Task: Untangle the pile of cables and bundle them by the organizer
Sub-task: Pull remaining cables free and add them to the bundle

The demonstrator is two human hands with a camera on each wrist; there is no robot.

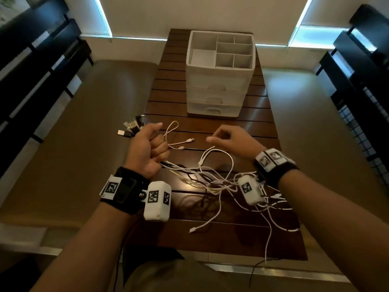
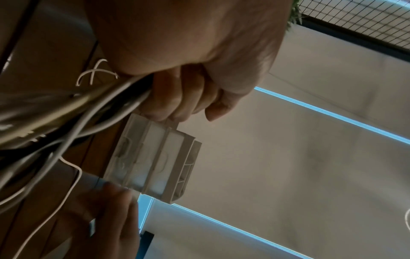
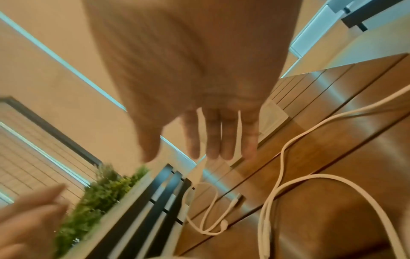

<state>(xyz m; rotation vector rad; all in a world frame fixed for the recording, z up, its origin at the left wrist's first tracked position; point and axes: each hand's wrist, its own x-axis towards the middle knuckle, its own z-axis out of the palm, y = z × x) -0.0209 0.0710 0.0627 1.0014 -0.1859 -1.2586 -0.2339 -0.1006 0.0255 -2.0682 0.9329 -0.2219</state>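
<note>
Holding a bunch of thin white and black cables (image 1: 189,175) tight in my left hand (image 1: 147,148), my right hand (image 1: 231,138) hangs loose and empty above the brown slatted wooden table (image 1: 210,127)

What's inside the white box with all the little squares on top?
The organizer's top compartments look empty; no cables are in them. Its three drawers below are closed, so their insides are hidden.

Left hand (image 1: 147,147) is fisted, thumb up; right hand (image 1: 232,139) hovers, fingers (image 3: 213,140) relaxed.
</note>
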